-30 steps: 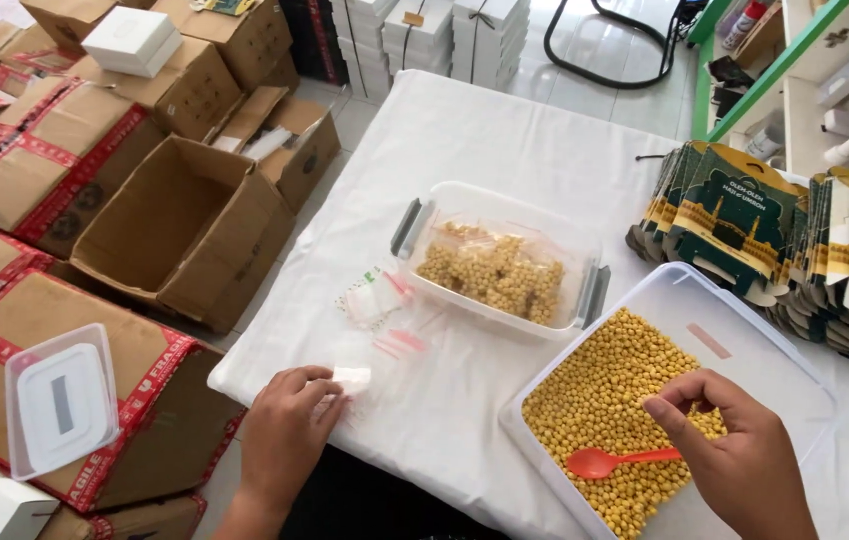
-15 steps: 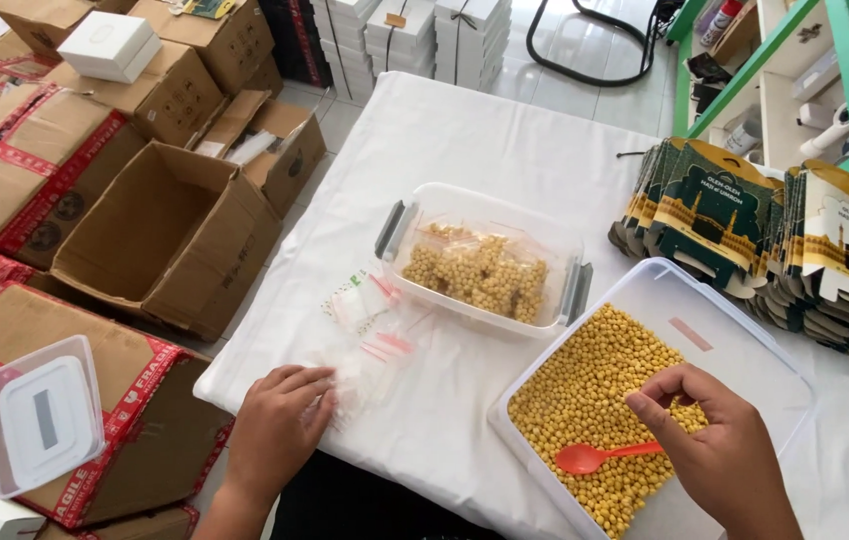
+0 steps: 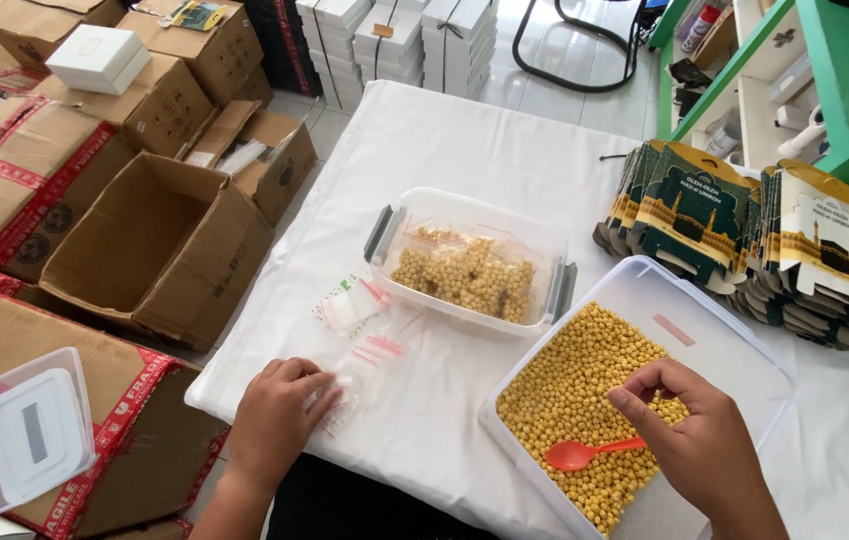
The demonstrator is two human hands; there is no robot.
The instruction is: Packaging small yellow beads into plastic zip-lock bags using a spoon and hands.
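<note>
Head cam, looking down: I see a table w/ white cloth (image 3: pixel 465 150) filling most of the frame, open cardboard boxes (image 3: pixel 160 245) stacked on the floor to its left. At far right, fanned stacks of dark green and gold printed card sleeves (image 3: pixel 745 225) lie on the cloth. Near edge, right: a big clear plastic tub (image 3: pixel 720 335), roughly half filled w/ yellow chickpea-like beans (image 3: pixel 575 390). Just beyond it, touching or nearly so, a smaller clear container w/ grey side clips (image 3: pixel 472 262) holds small filled bags of the same beans. Off the table, bottom left, a clear lid (image 3: pixel 33 428) rests on a carton.

Right hand (image 3: pixel 695 440) sits over the tub's bean pile, fingers curled narrow, thumb and fingertips pinched at the handle end of an orange plastic spoon (image 3: pixel 585 453); spoon bowl lies on the beans, pointing left. I can't tell if the grip is fully closed on the handle.

Left hand (image 3: pixel 280 420) is palm down on the cloth near the table's front edge, fingers bent, tips pressing a small clear zip bag (image 3: pixel 355 375) w/ a red strip. A few more empty zip bags (image 3: pixel 350 303) lie loose btwn that hand and the clipped container, just beside each other.
</note>
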